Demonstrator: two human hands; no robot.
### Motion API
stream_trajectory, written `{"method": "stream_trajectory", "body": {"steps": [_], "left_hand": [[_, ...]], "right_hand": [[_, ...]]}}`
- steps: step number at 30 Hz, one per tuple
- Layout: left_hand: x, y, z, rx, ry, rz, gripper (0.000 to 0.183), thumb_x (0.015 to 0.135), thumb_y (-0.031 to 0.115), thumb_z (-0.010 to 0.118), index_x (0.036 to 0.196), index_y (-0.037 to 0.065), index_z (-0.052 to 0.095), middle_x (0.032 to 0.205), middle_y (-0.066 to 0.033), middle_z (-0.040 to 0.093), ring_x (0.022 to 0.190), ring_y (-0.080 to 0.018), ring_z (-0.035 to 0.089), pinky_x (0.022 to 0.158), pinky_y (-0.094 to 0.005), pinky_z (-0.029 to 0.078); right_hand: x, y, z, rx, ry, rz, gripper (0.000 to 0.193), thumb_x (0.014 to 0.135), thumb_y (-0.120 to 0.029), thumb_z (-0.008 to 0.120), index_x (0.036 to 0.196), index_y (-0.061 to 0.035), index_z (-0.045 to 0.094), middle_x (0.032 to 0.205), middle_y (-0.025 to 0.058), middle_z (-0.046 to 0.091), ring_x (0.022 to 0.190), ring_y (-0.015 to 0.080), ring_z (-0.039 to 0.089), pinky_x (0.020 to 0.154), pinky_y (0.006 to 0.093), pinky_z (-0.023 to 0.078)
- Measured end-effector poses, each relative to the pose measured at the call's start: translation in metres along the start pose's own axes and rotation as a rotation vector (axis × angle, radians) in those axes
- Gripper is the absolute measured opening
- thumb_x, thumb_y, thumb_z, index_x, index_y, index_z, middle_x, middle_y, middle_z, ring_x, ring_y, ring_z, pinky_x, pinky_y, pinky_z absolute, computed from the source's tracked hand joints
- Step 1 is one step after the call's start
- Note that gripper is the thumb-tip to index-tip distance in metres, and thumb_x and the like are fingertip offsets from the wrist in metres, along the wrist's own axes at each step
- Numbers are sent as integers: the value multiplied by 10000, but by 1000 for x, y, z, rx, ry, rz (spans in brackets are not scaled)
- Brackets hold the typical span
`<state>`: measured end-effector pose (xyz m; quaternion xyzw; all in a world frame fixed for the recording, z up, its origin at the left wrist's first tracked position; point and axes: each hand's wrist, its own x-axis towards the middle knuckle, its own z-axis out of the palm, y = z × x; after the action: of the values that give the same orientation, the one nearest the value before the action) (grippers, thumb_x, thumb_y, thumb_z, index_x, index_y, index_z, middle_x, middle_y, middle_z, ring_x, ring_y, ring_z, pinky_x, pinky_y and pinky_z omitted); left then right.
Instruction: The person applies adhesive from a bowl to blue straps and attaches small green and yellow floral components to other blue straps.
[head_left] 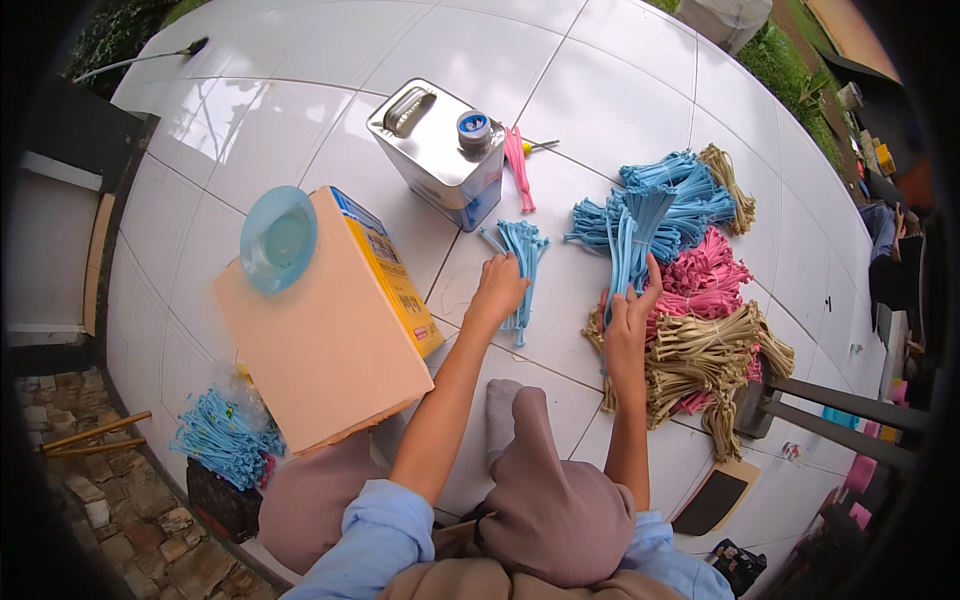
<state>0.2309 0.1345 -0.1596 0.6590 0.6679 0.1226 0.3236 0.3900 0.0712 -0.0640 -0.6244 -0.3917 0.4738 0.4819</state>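
Observation:
My left hand (500, 290) is closed at the near side of a small bunch of light-blue strips (522, 262) with knobbed ends, down at the white tiled floor. Its fingertips are partly hidden by the back of the hand. In my right hand (630, 318) a bundle of blue strips (642, 222) stands nearly upright, fingers wrapped round its lower part. Just behind and beside it lie piled bundles of the same kind: blue bundles (690, 200) at the far end, pink bundles (705, 275) in the middle, and beige bundles (700, 355) nearest me.
A silver metal can (440, 150) with a blue-and-grey cap stands ahead, beside pink strips (517, 170). To the left, a blue translucent dish (278, 240) sits on a peach board (320, 340) over a yellow-and-blue box (385, 265). More blue strips (225, 435) lie near left.

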Motion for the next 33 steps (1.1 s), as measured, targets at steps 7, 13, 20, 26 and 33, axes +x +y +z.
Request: {"method": "stream_trajectory", "body": {"steps": [7,13,20,26,33], "left_hand": [[-59,70,-101,-289,173,235,354,896,187,501,1156,-54,507,1032,-220,586,893,-326,591,808,-358,475],[-128,110,-186,-1018,7,336,347,976,239,376,1187,2,515,977,-76,621,883,-122,597,759,-257,493],[-205,78,-252,-717,57,426,324,914,218,536,1158,6,557,978,-59,626,864,-109,593,764,-253,489],[-243,40,-258,-843,333,289,201,906,95,501,1043,-6,606,934,-72,635,784,-128,611,737,-265,520],[-242,24,-277,-807,620,286,189,920,81,351,1026,20,497,755,-58,534,650,-98,547,585,-236,460]], "right_hand": [[-13,-54,41,173,-98,-335,411,912,-58,437,1303,-37,315,1176,118,413,761,124,561,663,249,445],[-47,-131,54,175,-203,-537,218,897,-144,516,1039,-22,628,1423,103,151,1063,190,537,891,337,433],[-109,-199,88,168,-511,-612,256,883,-141,528,1061,23,610,1385,139,287,1019,223,574,903,338,439],[-129,-191,132,62,-697,-577,396,878,-17,495,1231,12,317,1252,162,394,914,208,622,820,314,499],[-122,-172,125,35,-545,-467,703,822,81,421,1369,-58,2,961,148,614,807,206,643,726,285,490]]}}
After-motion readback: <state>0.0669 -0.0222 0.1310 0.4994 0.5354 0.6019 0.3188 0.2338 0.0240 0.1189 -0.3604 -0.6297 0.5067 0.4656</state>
